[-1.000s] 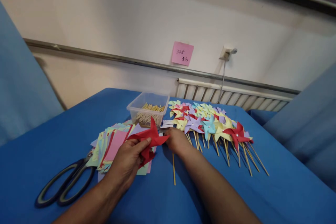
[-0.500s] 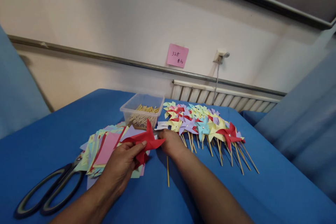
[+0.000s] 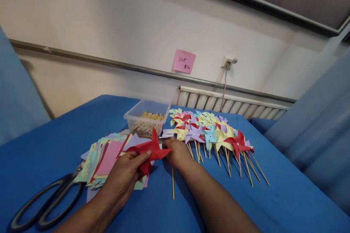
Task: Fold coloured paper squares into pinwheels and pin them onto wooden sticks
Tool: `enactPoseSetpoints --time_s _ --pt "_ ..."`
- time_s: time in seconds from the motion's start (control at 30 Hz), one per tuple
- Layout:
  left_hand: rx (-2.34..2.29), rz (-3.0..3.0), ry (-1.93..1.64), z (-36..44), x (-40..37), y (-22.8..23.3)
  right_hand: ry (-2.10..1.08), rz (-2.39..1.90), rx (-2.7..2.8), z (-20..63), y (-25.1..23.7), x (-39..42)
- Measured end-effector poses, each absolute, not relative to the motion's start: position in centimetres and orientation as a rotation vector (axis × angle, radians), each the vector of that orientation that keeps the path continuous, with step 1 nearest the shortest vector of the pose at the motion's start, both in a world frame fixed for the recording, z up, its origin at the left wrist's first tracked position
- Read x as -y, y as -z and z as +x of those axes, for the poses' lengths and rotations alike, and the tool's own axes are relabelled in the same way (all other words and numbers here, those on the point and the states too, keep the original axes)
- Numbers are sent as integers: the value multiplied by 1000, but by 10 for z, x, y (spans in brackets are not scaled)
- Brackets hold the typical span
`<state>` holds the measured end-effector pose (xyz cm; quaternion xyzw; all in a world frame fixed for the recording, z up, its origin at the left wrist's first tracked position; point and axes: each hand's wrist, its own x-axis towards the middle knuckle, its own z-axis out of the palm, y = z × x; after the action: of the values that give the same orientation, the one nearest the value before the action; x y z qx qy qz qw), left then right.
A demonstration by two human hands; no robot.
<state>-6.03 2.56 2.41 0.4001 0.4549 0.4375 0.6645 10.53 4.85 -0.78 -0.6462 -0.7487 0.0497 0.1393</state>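
A red paper pinwheel [image 3: 154, 149] with folded, pointed blades is pinched between the thumb and fingers of my left hand [image 3: 128, 169], above the near edge of the coloured paper stack [image 3: 109, 156]. My right hand [image 3: 177, 153] is just right of the pinwheel, in front of the clear plastic box [image 3: 146, 109]. Its fingers curl downward and are partly hidden, beside a small white item [image 3: 160, 146]; what they grip cannot be made out. A thin wooden stick [image 3: 173, 185] lies on the blue cloth, its far end hidden by the right hand.
Short sticks [image 3: 150, 120] fill part of the plastic box. Finished pinwheels [image 3: 210, 134] on sticks lie in rows at the right. Large dark-handled scissors [image 3: 57, 196] lie at the left. White paper slips [image 3: 167, 133] lie by the box. A wall with a radiator [image 3: 202, 100] stands behind.
The view has shifted slightly. My left hand still holds the red pinwheel almost unmoved. My right hand's fingers have shifted slightly towards the pinwheel and curl down more.
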Motion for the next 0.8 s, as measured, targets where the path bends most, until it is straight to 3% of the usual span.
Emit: enactPoseSetpoints --time_s 0.8 --pt "-1009 831 -1042 -59 -24 -28 -174 -1899 2120 110 9 -48"
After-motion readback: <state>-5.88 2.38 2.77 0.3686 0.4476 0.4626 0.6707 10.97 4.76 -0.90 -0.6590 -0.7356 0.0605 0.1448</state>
